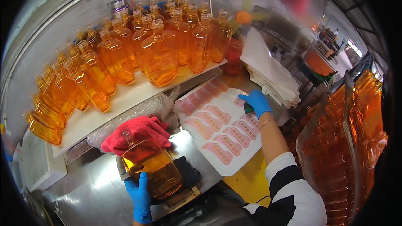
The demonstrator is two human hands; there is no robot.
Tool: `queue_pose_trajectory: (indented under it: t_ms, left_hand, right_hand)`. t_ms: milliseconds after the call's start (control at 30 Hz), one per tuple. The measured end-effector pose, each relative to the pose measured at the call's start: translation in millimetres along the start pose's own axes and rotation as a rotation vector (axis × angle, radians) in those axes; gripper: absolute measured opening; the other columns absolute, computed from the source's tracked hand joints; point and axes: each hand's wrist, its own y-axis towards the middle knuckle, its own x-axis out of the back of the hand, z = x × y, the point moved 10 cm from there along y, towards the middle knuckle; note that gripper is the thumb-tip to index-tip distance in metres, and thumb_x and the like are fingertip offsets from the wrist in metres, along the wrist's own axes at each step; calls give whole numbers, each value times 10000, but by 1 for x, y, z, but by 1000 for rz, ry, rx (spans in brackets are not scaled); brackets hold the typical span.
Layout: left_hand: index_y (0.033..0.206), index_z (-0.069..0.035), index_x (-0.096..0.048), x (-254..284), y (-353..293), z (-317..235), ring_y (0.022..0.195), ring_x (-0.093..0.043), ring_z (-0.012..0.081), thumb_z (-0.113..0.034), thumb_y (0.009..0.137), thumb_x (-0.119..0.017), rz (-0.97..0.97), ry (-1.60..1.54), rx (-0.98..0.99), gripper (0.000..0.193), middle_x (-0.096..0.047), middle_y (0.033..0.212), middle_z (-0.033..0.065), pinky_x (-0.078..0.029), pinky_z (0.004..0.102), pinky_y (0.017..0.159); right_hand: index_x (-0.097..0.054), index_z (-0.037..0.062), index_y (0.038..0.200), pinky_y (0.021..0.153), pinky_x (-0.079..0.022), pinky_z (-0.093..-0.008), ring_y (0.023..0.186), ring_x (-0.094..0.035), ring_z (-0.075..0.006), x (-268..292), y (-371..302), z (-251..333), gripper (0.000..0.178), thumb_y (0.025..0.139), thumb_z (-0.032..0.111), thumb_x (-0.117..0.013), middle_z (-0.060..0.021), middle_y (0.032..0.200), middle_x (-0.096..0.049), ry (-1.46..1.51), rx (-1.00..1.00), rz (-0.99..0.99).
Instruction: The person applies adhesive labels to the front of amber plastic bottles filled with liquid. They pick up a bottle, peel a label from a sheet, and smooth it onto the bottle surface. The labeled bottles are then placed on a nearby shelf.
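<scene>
My left hand (pixel 140 194), in a blue glove with dark covers on some fingers, grips a flat amber glass bottle (pixel 161 171). The bottle leans over the metal worktop with its neck pointing away, next to a crumpled red cloth (pixel 136 134). My right hand (pixel 257 102), also blue-gloved, is at the far right part of a white sheet (pixel 228 169) printed with rows of pink and gold decals (pixel 217 152). Its fingers close on the edge of one decal (pixel 239 101). A dark green piece shows under the fingers; what it is I cannot tell.
Several amber bottles (pixel 159 54) stand in rows on a white board (pixel 75 129) at the back left. Bubble wrap (pixel 121 127) lies along its front. White papers (pixel 268 67) are stacked beyond my right hand. More amber bottles (pixel 331 155) fill the right side. A white tub (pixel 44 163) sits left.
</scene>
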Motion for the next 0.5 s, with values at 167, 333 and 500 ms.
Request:
queue_pose_trajectory:
  t_ms: [167,333,500]
  left_hand:
    - [1415,-66,-152,-3,1,1,1247,-326,221,-3,822,-480,26,42,-48,680,-252,1411,99,-284,333,1031]
    - [1414,-74,-162,-7,-1,-20,1214,-370,209,8,808,-489,4,120,-130,694,-295,1384,97,-337,327,996]
    - [1409,-68,-153,-9,4,-23,1099,-457,202,-6,808,-540,80,-45,-107,718,-373,1290,132,-406,316,915]
  right_hand:
    - [-629,-52,829,713,-483,-379,747,-630,-316,-6,25,-21,604,660,524,-696,-209,816,-640,102,-8,27]
    - [-663,1,848,607,-493,-367,677,-634,-318,-20,53,-43,480,677,449,-695,-197,798,-648,368,-149,101]
    - [-684,121,747,620,-491,-373,714,-618,-316,7,18,28,121,724,228,-631,-119,773,-644,-348,304,-354]
